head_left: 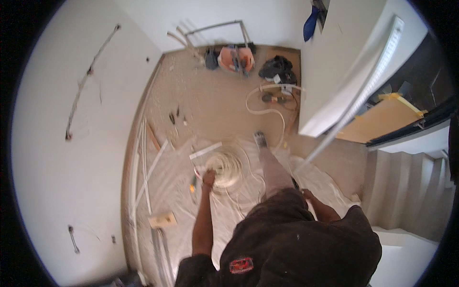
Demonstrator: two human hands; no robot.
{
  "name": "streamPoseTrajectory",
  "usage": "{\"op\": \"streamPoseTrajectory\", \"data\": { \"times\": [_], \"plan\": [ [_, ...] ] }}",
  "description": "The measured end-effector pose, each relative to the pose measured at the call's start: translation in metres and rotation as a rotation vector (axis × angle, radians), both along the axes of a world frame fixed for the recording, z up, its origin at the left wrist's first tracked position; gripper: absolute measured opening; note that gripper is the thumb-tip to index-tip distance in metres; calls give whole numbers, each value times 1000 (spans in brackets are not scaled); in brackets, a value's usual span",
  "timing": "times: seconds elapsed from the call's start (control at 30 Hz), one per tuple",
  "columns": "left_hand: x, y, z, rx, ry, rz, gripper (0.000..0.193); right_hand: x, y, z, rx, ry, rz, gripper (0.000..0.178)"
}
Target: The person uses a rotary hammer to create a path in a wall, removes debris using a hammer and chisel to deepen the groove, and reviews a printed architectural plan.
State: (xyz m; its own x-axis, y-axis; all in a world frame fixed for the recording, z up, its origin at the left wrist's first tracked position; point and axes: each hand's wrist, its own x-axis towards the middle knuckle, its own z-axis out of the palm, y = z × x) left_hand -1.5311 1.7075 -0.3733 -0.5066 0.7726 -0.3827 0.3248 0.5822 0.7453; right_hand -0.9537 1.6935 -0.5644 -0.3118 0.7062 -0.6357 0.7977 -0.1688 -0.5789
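Nearest, the right hand (307, 193) shows beside the dark shirt (296, 239), low by the thigh; its fingers are mostly hidden, so whether they hold anything cannot be told. The left arm reaches forward, and the left hand (209, 177) is at the left edge of a coil of pale cable (228, 173) that lies on a wrinkled plastic sheet (330, 182). The fingers there look bent inward, though blur leaves it unclear whether they have closed on a loop or only touch it. The step in hand seems to be handling this coil; a next move would call for a sure hold on one strand, with the other turns kept from tangling. An orange-and-green tool (192, 184) lies just left of the coil, and a white strip (206, 150) just beyond it. Ahead is one shoe (259, 139); farther off, small hand tools (172, 117) lie on the floor (215, 103). At the far wall stand an orange tub (236, 59) with things in it and, to its right, a dark bag (276, 68).
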Motion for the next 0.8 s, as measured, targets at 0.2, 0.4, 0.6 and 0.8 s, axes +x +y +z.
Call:
{"op": "streamPoseTrajectory", "data": {
  "times": [0.2,0.4,0.6,0.8],
  "plan": [
    [-65,52,-46,-626,-386,58,51,-134,290,-20,82,170,-188,28],
    [-97,181,-46,-593,-480,212,50,-260,509,102,92,443,-584,29],
    [-101,414,-11,-508,-369,72,53,-266,595,80,316,204,-478,30],
    [-118,526,-83,-385,92,-798,54,-264,595,35,81,-76,-609,31]
  ]
}}
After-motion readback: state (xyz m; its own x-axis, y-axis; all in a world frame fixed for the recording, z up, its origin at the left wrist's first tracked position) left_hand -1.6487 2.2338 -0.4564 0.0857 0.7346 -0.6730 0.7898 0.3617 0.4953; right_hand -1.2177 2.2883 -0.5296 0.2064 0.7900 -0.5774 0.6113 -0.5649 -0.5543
